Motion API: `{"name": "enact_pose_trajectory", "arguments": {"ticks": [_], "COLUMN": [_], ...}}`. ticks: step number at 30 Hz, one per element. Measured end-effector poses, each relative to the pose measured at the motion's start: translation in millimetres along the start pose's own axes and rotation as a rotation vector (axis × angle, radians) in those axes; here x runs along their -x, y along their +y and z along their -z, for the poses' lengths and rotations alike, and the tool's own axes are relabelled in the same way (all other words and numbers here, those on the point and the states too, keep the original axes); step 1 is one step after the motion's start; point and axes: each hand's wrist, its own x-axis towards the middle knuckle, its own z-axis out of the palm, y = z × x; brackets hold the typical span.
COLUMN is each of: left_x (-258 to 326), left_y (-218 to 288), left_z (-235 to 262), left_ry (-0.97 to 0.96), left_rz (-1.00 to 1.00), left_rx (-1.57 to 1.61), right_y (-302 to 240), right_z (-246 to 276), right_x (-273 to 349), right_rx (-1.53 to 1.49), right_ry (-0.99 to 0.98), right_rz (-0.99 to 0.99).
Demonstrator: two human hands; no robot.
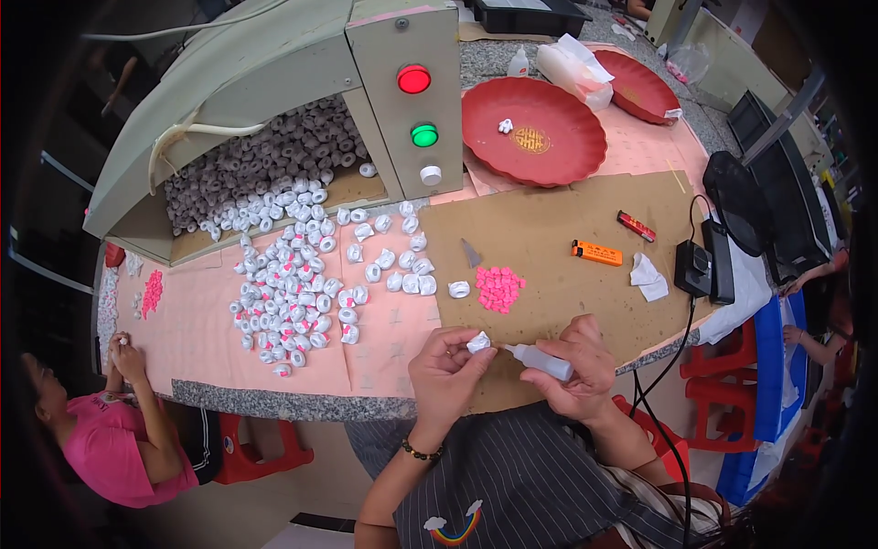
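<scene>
My left hand [443,371] pinches a small white rounded piece [478,342] between thumb and fingertips, close to the front edge of the brown cardboard [558,206]. In my right hand [585,368] is a translucent squeeze bottle [543,360], its thin nozzle pointing left at the piece. Whether the tip touches it, I cannot tell. Just beyond my hands lie a heap of small pink pieces [500,289] and a single white piece [458,289]. Many similar white pieces [291,291], some with pink bits, cover the pink paper to the left.
A machine housing [402,137] with red and green lights holds heaped grey and white pieces. Red scalloped trays [540,133] stand behind. An orange-wrapped item [597,252], a red stick [637,226] and a black power strip [715,261] lie right. A person in pink [119,448] sits left.
</scene>
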Motion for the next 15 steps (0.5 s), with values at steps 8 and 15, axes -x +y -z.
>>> {"name": "enact_pose_trajectory", "arguments": {"ticks": [8,15], "left_x": [-1.7,-0.4], "left_y": [2.4,0.6], "left_z": [-9.0,-1.7], "left_ry": [0.07,-0.009], "left_rz": [-0.045,-0.031], "left_rx": [0.035,0.01], "right_y": [-4.7,-2.2], "right_z": [3.6,0.6], "right_x": [-1.9,-1.4], "right_rx": [-0.006,-0.016], "right_ry": [-0.001,0.0], "right_rz": [-0.004,-0.001]}}
